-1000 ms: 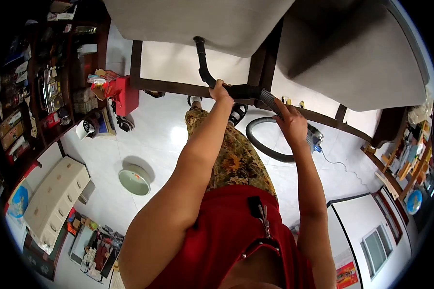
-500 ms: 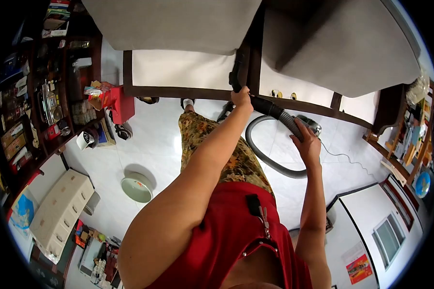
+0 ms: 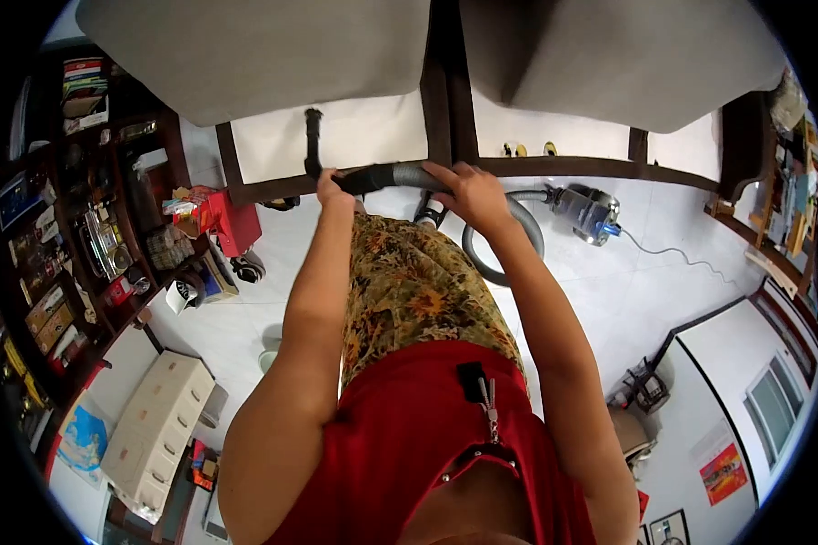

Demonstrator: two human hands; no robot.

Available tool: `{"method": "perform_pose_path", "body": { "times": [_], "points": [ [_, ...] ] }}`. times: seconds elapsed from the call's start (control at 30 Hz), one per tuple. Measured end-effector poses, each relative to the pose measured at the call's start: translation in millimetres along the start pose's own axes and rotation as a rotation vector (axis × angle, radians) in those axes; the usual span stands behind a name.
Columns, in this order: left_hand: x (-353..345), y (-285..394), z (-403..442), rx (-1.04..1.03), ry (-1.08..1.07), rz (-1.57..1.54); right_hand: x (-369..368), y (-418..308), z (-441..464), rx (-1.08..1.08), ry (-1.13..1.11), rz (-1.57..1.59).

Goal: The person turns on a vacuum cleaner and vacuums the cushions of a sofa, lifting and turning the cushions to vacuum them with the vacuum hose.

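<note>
My left hand [image 3: 334, 189] is closed around the black handle of a vacuum cleaner hose [image 3: 413, 175]. From it a slim black nozzle [image 3: 314, 143] points away from me, its tip over the left white seat base [image 3: 273, 145] of a sofa. Farther along, my right hand [image 3: 474, 195] grips the grey ribbed hose, its fingers bent over the top. The hose loops down behind my right wrist to a clear and grey vacuum cleaner [image 3: 589, 214] on the floor at the right.
Grey sofa cushions [image 3: 264, 54] stand raised behind the dark wooden frame [image 3: 441, 91]. Small yellow-and-black items [image 3: 521, 150] lie on the right base. A red box [image 3: 236, 221] and cluttered shelves [image 3: 104, 236] are at left. A power cord [image 3: 673, 250] trails across the floor at right.
Both hands have moved left with the hose, and the nozzle has gone from the middle divider to over the left base. My right hand is also farther forward. The view has shifted.
</note>
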State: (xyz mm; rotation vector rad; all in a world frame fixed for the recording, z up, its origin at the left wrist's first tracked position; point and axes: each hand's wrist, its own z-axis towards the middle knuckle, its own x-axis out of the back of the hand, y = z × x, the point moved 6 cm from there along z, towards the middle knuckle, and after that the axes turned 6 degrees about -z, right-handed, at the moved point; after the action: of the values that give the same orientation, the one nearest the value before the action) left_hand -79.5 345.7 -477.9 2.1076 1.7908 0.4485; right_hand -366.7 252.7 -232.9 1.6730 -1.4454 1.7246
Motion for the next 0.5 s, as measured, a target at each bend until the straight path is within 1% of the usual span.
{"method": "perform_pose_path", "body": {
  "times": [0.07, 0.1, 0.13, 0.2, 0.27, 0.3, 0.33, 0.4, 0.47, 0.5],
  "points": [
    [-32, 11, -4, 0.058, -0.208, -0.136, 0, -7, 17, -0.042, -0.062, -0.091],
    [-41, 6, 0, 0.104, -0.156, -0.145, 6, -3, 20, -0.080, -0.044, -0.088],
    [-46, -4, -2, 0.081, -0.083, -0.156, 11, 1, 20, -0.115, -0.029, -0.085],
    [-49, -32, 15, 0.005, -0.024, -0.177, 20, 15, 12, -0.172, -0.015, -0.112],
    [-61, -47, -31, -0.046, 0.096, -0.125, 24, 31, 0, -0.224, -0.017, -0.136],
    [-61, -63, -24, -0.007, 0.115, -0.114, 26, 38, -8, -0.203, 0.065, -0.146],
    [-61, -76, -21, -0.005, 0.117, -0.089, 30, 44, -15, -0.203, 0.071, -0.150],
    [-65, -100, -23, 0.015, 0.048, -0.163, 40, 50, -28, -0.201, 0.090, -0.156],
    [-68, -116, -48, 0.060, 0.078, -0.232, 45, 55, -38, -0.225, 0.070, -0.184],
    [-70, -114, -67, 0.047, 0.069, -0.142, 50, 57, -44, -0.249, 0.046, -0.186]
  ]
}}
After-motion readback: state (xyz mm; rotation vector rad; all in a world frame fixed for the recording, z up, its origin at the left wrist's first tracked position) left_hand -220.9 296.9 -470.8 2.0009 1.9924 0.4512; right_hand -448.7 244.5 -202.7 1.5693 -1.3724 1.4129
